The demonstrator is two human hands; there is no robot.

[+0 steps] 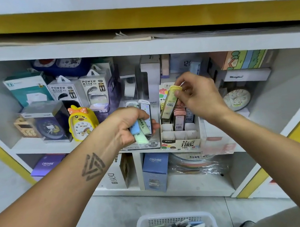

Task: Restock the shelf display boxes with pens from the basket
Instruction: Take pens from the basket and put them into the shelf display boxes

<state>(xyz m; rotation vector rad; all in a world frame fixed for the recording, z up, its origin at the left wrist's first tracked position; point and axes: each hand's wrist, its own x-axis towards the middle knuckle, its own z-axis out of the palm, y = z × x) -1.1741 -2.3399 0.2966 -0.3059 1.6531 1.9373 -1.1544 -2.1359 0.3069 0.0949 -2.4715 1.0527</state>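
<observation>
Head view: right hand (199,96) fingers pinch yellow pack (171,102), long axis tilted, lower end over display box (179,134); left hand (129,124) clutches spare packs (141,132).

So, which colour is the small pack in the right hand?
Pale yellow pack, pinched by the right hand; head view.

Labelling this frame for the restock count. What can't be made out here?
- Head view: how many packs the left hand grips; its fingers cover the bundle.
- Display box rear slots: hidden by the right hand and the yellow pack it pinches.
- Basket: cut off by the bottom edge, contents a jumble.
- Small print on the packs: too blurred to read.
</observation>
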